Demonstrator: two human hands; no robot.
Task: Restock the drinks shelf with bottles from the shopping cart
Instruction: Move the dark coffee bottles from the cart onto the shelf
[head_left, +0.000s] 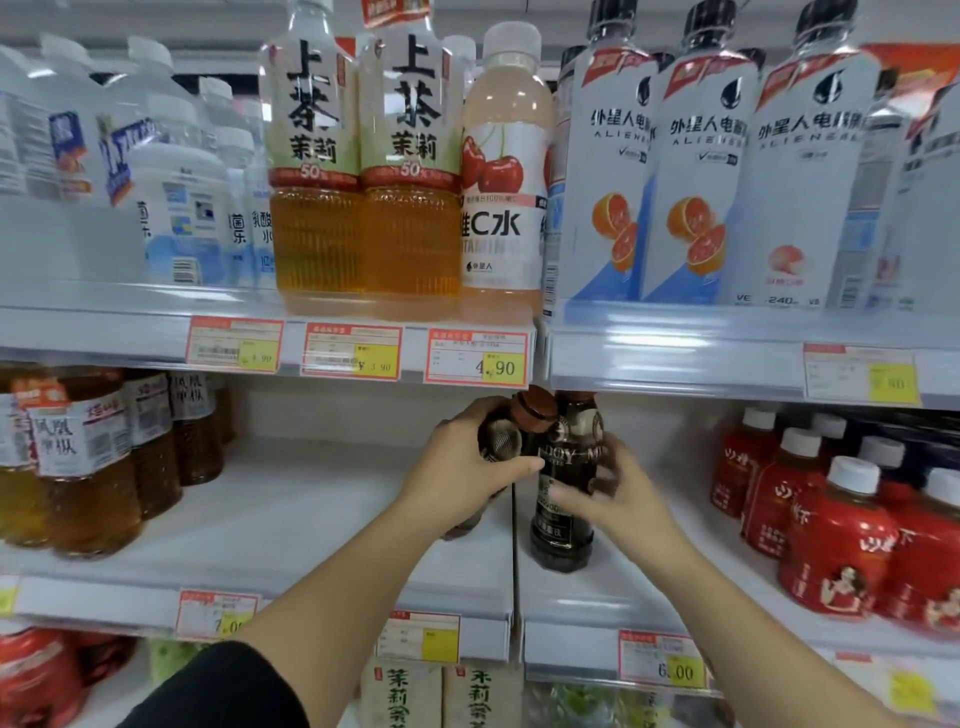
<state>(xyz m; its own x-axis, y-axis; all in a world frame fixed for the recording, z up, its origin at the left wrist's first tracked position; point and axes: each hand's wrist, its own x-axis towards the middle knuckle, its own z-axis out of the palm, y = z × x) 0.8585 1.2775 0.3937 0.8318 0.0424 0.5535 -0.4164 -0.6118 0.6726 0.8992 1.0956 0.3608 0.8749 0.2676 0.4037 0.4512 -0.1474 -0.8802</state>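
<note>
Bottles first: two dark coffee-coloured ones, both at the middle shelf, in the bare stretch between the amber tea bottles on the left and the red bottles on the right. My left hand is wrapped around the tilted bottle, its brown cap leaning toward the shelf edge above; its base is hidden behind my hand, so I cannot tell whether it rests on the shelf. My right hand is closed on the upright bottle, fingers across the label, base seemingly seated on the shelf near the front. Step in hand, as I judge it: placing this pair into the gap. Shopping cart not in view. Next move likely calls for righting the tilted one, setting it just beside the other without knocking caps against the price rail, then letting go of both and turning labels outward. Plenty of bare shelf left, so restocking looks early.
</note>
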